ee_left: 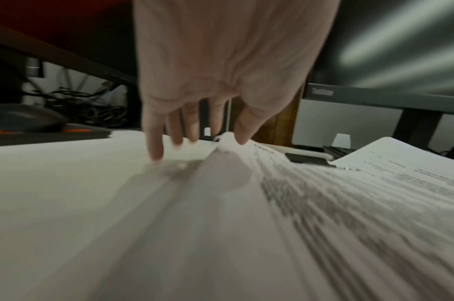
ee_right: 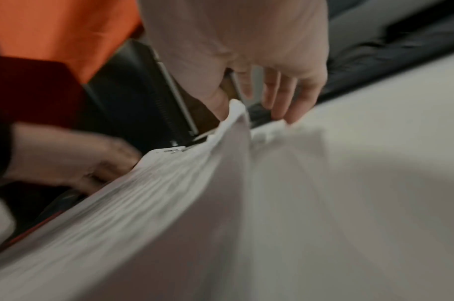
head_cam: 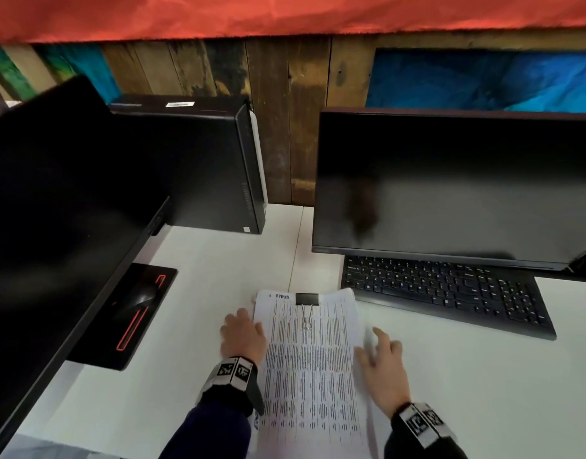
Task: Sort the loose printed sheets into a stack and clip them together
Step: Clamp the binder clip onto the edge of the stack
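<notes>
Head view, from the left edge of the frame: a dark monitor [head_cam: 53, 210] fills the left side, with a black mouse [head_cam: 142, 298] on a black pad with red trim [head_cam: 132, 313] below it and a black computer tower [head_cam: 202, 164] behind. On the white desk [head_cam: 119, 402], in the lower middle of the frame, lies the stack of printed sheets [head_cam: 311, 369], fastened at its top edge by a black binder clip [head_cam: 306, 298]. The left hand [head_cam: 243, 337] lies with straight fingers at the stack's left edge; the left wrist view shows its fingertips [ee_left: 156, 152] on the desk and paper, gripping nothing. The right hand [head_cam: 381, 362] lies flat with spread fingers at the stack's right edge, where the right wrist view shows the paper's edge curling up beside its thumb. A black keyboard [head_cam: 447, 293] sits at middle right, under a second dark monitor [head_cam: 450, 183].
</notes>
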`<move>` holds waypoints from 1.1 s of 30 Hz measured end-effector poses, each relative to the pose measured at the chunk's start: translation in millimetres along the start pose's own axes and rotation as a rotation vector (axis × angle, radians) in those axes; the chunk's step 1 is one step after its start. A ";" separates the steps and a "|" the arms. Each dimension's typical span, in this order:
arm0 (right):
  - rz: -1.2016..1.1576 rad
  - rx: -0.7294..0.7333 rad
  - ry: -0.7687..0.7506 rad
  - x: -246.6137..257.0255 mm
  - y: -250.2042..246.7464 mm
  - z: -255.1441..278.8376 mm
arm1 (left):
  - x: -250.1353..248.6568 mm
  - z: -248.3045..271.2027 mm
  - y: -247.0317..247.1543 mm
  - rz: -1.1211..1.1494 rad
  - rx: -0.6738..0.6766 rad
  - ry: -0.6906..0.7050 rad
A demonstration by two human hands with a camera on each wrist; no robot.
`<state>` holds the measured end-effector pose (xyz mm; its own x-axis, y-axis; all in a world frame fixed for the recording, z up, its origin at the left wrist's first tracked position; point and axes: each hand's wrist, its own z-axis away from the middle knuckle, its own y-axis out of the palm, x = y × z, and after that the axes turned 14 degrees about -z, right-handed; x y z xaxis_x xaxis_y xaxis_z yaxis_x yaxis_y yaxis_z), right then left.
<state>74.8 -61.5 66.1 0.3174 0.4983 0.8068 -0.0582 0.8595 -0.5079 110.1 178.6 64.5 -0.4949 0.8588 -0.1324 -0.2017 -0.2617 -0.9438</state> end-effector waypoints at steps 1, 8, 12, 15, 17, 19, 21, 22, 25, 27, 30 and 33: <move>-0.035 0.047 0.067 -3.2 -0.3 11.9 | 6.2 7.6 2.1 -0.039 0.053 -0.025; -0.030 0.127 0.128 -8.0 46.3 52.1 | 42.1 38.8 5.0 -0.135 0.178 -0.130; -0.066 0.233 0.145 17.7 61.6 42.4 | 68.0 30.9 -2.6 -0.099 0.154 -0.200; -0.131 0.257 0.172 34.0 68.1 20.0 | 70.9 13.7 -8.2 -0.063 0.142 -0.212; -0.163 0.248 0.170 40.7 66.2 5.4 | 63.6 3.2 -13.4 -0.011 0.129 -0.208; -0.183 0.231 0.164 45.6 61.0 -5.6 | 54.6 -7.5 -17.2 0.077 0.122 -0.215; -0.230 0.225 0.173 48.3 55.8 -13.6 | 48.0 -15.4 -20.9 0.183 0.118 -0.232; -0.266 0.229 0.187 49.3 53.7 -16.0 | 45.7 -18.6 -21.5 0.235 0.114 -0.235; -0.380 0.241 0.232 49.9 49.8 -16.9 | 41.8 -22.9 -22.6 0.325 0.114 -0.206; -0.415 0.243 0.249 48.7 48.4 -14.5 | 42.4 -23.3 -22.5 0.346 0.121 -0.181; -0.443 0.264 0.258 46.9 47.0 -11.3 | 44.9 -21.5 -22.6 0.376 0.141 -0.161; -0.448 0.290 0.259 44.6 46.0 -11.3 | 44.9 -17.1 -18.6 0.362 0.149 -0.144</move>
<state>96.9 -1.0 75.4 0.5890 0.0672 0.8053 -0.1103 0.9939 -0.0023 106.1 229.5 70.9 -0.6673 0.6319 -0.3943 -0.1075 -0.6055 -0.7885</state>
